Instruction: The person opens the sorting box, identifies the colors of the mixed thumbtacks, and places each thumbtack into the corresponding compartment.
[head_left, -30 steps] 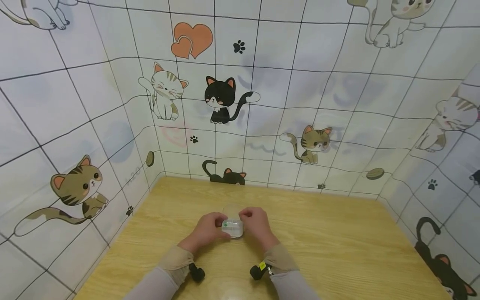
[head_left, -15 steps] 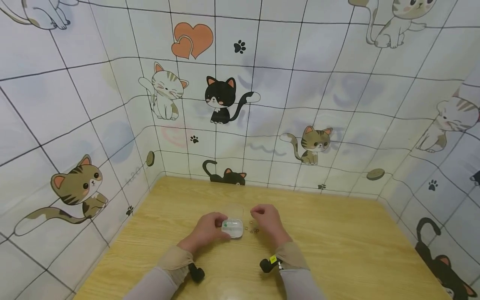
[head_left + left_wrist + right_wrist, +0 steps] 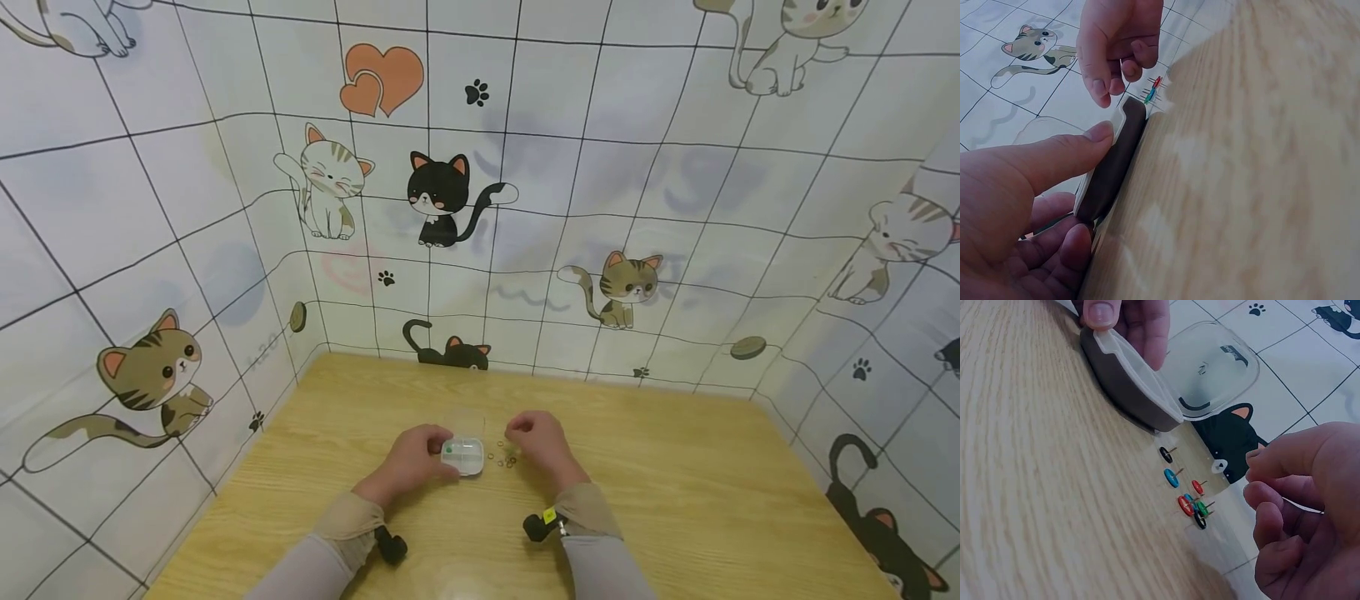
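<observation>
My left hand [image 3: 411,460] grips a small box [image 3: 470,467] at its left side, with the thumb on the rim in the left wrist view. The box has a white inside with compartments, a dark brown outer wall [image 3: 1125,390] and a clear lid [image 3: 1219,369], which stands open. Something small and green [image 3: 449,449] lies in its far left compartment. Just right of the box several coloured thumbtacks [image 3: 1172,477], red, blue, green and black, lie on the table with points up. Above and beside them hovers my right hand [image 3: 546,442], fingers loosely curled, nothing visible between them.
The wooden table [image 3: 675,483] reaches back to a white cloth wall [image 3: 540,192] printed with grid lines and cats. Similar walls close off the left and right sides. Each wrist wears a small black camera [image 3: 392,546].
The right hand has moved from beside the box out to the right, and the thumbtacks now show on the table between hand and box. The left hand keeps its grip on the box.
</observation>
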Tool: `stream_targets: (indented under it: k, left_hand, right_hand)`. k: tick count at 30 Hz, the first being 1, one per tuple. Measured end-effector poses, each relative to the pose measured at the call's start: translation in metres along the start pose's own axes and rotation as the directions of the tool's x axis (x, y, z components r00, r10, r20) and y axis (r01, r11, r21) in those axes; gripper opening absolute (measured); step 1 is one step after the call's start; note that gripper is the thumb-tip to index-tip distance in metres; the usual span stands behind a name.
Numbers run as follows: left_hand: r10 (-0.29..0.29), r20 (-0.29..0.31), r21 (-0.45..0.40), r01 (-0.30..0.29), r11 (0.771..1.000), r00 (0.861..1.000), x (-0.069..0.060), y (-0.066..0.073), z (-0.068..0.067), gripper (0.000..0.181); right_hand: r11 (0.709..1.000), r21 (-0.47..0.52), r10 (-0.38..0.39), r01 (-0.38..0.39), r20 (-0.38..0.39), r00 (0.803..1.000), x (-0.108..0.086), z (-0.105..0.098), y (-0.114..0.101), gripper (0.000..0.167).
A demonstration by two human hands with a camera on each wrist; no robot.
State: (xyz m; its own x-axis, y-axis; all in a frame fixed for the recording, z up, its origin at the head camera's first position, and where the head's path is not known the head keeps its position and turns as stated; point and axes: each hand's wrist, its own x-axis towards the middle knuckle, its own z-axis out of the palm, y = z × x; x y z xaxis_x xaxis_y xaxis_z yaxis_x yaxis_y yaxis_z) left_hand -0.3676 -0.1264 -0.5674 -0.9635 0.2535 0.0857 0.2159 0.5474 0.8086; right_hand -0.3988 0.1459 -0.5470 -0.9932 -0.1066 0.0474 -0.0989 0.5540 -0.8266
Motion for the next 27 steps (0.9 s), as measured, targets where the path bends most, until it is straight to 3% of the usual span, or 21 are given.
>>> stream_targets:
  k: [12,27]
  left_hand:
    - [0.006,-0.012,0.011,-0.006,1.0,1.0,0.001,0.001,0.001,0.062]
    - [0.003,-0.009,0.013,-0.003,1.0,1.0,-0.001,0.005,-0.001,0.062]
  right_hand:
    - [0.999,-0.025,-0.036,0.036,0.004,0.999,-0.003,0.01,-0.002,0.005]
    - [0.983,-0.165,-0.083,0.075,-0.036,0.996,-0.005,0.02,-0.003,0.003]
